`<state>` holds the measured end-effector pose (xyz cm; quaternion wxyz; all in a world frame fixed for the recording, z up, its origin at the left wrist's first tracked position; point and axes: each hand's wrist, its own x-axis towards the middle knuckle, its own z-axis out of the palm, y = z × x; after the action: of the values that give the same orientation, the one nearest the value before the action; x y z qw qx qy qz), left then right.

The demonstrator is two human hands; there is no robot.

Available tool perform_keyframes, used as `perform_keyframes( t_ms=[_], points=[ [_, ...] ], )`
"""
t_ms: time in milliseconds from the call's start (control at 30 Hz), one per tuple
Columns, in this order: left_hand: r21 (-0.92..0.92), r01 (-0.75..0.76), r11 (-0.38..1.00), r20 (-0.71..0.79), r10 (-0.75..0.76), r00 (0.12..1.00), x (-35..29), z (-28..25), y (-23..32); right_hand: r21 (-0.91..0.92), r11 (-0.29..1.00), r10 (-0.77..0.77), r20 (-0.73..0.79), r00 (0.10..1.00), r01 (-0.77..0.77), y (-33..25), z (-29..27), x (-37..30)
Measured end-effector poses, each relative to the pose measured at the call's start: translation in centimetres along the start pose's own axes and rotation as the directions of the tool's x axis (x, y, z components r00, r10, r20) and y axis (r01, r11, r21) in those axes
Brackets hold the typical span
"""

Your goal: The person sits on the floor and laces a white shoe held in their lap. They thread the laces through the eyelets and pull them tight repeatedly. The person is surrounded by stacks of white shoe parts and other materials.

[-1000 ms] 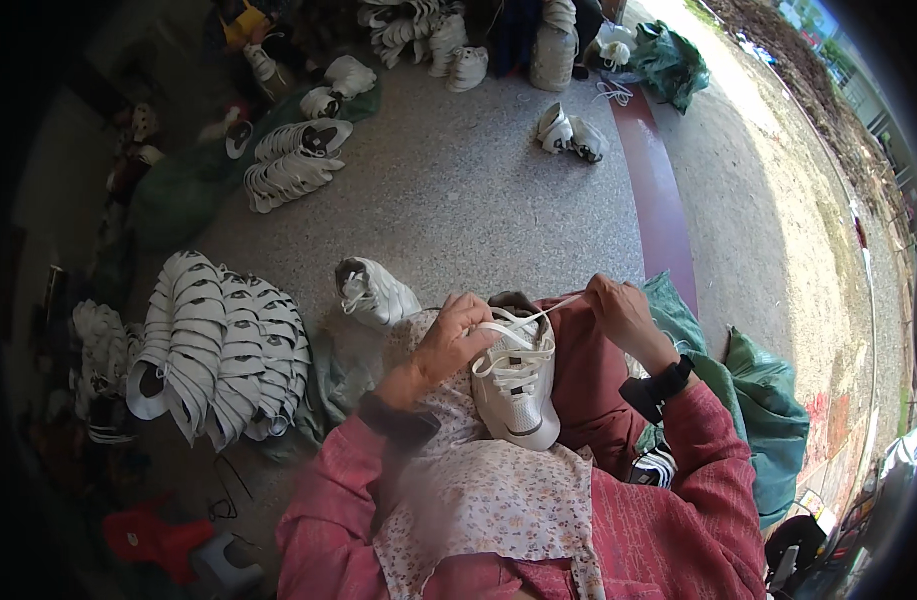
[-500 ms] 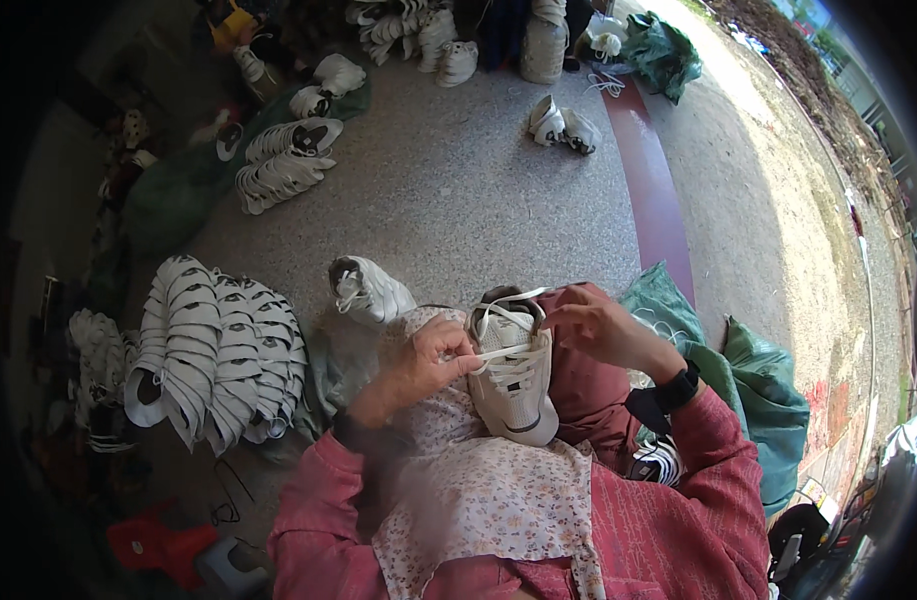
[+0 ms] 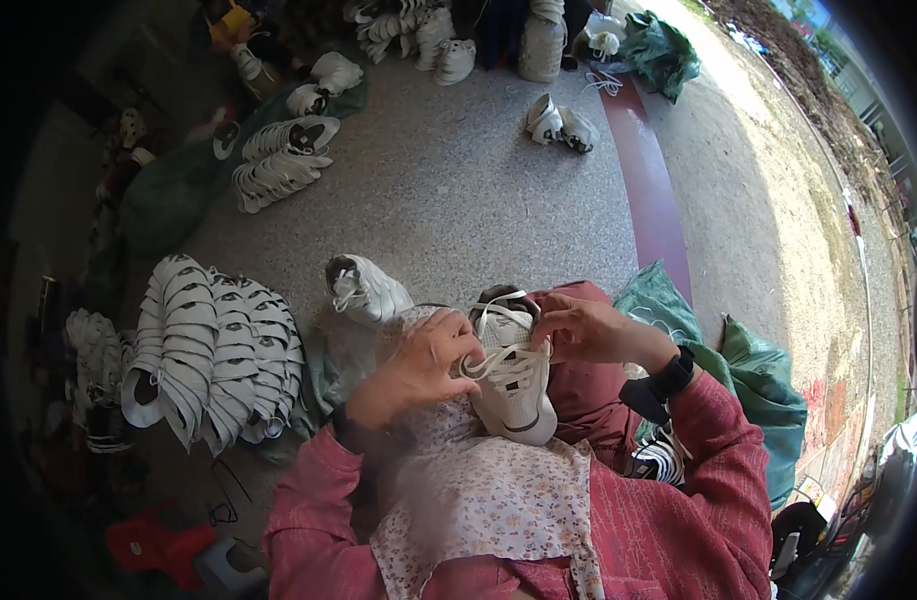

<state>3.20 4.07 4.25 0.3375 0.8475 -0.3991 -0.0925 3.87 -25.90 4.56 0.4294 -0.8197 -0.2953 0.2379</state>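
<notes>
A white lace-up sneaker [image 3: 515, 405] lies across my lap, its toe toward me and its dark-lined opening facing away. Its cream shoelace [image 3: 498, 361] crosses the tongue in loose loops. My left hand [image 3: 425, 362] is at the sneaker's left side, thumb and forefinger curled round a loop of the lace. At the right eyelet edge, my right hand [image 3: 585, 328] has its thumb and fingertips pinched at the lace; the exact grip is partly hidden. Another white sneaker [image 3: 366, 290] with bundled laces rests just beyond my left hand.
Stacked white shoe uppers [image 3: 218, 350] stand on the floor at left, with more rows [image 3: 281, 165] farther off. A pair of sneakers [image 3: 561, 125] sits far ahead. Green sacks [image 3: 763, 385] lie at my right. A red plastic object [image 3: 153, 545] is at lower left.
The lace strand that was stretched taut from my left hand now hangs in a slack loop. My right hand has lowered slightly, and its spread fingers have closed at the eyelet edge.
</notes>
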Motion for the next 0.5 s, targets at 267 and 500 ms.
perform_keyframes(
  t_ms=[267,500],
  points=[
    [-0.359,0.026,0.933,0.057,-0.006,0.998,-0.3,1.4,-3.3,-0.021,0.993,-0.112,0.01,0.994,0.112,1.4,0.7,0.6],
    [-0.731,0.437,0.525,0.412,-0.173,0.895,0.6,1.1,-2.9,0.044,0.975,-0.22,0.035,0.975,0.219,1.9,0.3,1.2]
  ],
)
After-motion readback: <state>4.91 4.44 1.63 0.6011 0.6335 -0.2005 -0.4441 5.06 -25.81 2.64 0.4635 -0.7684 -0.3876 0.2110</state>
